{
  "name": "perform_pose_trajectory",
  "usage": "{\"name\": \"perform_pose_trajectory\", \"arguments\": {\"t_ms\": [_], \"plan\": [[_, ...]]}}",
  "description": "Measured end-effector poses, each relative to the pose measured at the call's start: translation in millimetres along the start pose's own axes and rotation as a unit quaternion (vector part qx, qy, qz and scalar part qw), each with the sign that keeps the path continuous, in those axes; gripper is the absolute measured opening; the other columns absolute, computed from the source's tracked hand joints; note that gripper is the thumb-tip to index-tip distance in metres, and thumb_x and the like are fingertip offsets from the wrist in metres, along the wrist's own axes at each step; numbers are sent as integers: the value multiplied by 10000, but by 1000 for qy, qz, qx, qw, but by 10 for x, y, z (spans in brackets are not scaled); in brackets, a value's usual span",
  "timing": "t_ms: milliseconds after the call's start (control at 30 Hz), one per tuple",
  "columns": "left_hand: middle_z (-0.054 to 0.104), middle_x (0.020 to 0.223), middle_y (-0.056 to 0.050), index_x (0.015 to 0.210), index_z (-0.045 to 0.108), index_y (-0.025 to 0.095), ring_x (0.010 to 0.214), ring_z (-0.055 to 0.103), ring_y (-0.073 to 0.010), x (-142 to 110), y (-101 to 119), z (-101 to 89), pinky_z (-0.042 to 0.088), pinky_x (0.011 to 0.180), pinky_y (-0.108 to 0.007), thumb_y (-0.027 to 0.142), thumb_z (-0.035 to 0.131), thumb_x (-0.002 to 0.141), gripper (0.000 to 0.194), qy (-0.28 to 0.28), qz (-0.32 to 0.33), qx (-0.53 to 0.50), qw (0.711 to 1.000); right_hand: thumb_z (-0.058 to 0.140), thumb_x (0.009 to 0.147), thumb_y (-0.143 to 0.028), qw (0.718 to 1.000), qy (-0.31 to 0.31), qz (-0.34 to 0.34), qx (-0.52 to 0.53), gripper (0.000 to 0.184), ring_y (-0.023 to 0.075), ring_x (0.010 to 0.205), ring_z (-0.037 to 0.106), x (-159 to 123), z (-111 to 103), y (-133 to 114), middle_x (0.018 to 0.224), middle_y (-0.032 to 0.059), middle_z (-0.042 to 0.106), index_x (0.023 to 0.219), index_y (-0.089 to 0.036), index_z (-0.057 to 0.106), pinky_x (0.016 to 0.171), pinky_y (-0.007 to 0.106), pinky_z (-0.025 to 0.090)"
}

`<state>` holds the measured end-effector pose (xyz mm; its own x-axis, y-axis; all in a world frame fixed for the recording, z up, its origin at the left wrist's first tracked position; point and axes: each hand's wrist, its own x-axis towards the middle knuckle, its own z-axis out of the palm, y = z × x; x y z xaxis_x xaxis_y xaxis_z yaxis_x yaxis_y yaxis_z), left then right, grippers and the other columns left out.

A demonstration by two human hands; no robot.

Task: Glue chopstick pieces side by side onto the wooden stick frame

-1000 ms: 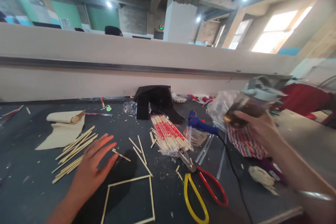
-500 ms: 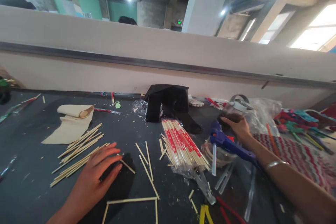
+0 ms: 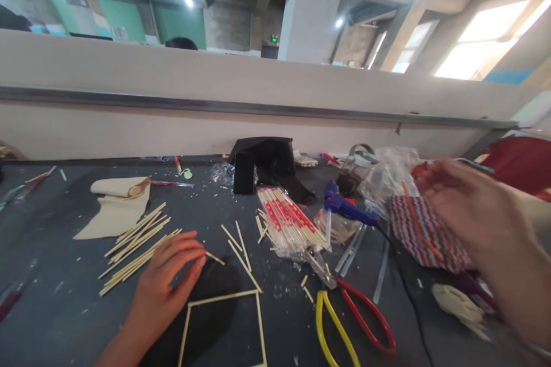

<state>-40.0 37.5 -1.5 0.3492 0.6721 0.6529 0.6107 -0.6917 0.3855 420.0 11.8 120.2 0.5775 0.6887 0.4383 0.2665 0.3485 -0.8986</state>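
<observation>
My left hand (image 3: 167, 281) has its thumb and fingertips closed on one end of a short wooden stick (image 3: 214, 258). Behind that hand lies a loose pile of longer wooden sticks (image 3: 138, 235). In front of me, thin sticks form a frame (image 3: 224, 298) whose near part runs to the picture's lower edge. My right hand (image 3: 465, 212) is raised over the right side, smeared by motion, so its grip does not show. Left of it a blue glue gun (image 3: 350, 206) rests among plastic wrappers, with its cord trailing forward.
A packet of sticks (image 3: 290, 218) lies mid-table, near loose sticks (image 3: 239, 249). Pliers with red and yellow handles (image 3: 336, 327) are in front. Rolled cream cloth (image 3: 120, 200) sits at left, a black folded piece (image 3: 269, 157) by the partition (image 3: 193, 126), striped fabric (image 3: 424, 235) at right.
My right hand has left the glue gun area and swung to the right. My left hand stays near the sticks, its short stick slightly turned. The view has shifted right, showing more of the pliers.
</observation>
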Motion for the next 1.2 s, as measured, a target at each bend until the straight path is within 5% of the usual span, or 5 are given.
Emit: {"name": "perform_pose_trajectory", "arguments": {"t_ms": [167,400,533,733,1200], "plan": [[691,888,-18,868,657,251,1025,600,-248,101,432,-104,431,965,-472,175,614,789,118,36,30,-45,998,582,802,-196,917,-72,191,343,88,81,659,603,-1084,949,-695,695,-13,614,767,-181,662,588,177,511],[663,974,-34,909,685,267,957,606,-228,-183,1115,-126,488,849,-368,230,629,802,126,12,-122,-258,958,522,840,-182,750,-113,390,522,144,85,622,587,-1633,2042,-424,658,-7,607,750,-152,631,611,194,512],[604,1138,-89,1186,563,243,1065,572,-240,-373,1397,161,454,931,-367,399,626,817,406,-7,-350,-523,778,455,885,-214,716,-92,387,574,221,87,609,575,-1486,2187,-370,647,-2,605,742,-150,611,633,207,511],[583,1194,-125,1224,542,173,1132,526,-261,-205,1561,424,386,995,-402,379,679,787,502,-136,-359,-691,613,394,901,-217,697,-66,372,609,272,98,584,557,-1289,2307,-353,587,0,589,728,-154,595,629,238,514],[652,1165,-95,1096,606,173,1093,584,-246,-80,1477,714,447,929,-351,239,794,668,472,-116,-373,-698,600,377,893,-153,698,-36,387,601,245,71,492,491,-1164,2489,-69,532,-42,505,710,-169,539,512,196,467]]}}
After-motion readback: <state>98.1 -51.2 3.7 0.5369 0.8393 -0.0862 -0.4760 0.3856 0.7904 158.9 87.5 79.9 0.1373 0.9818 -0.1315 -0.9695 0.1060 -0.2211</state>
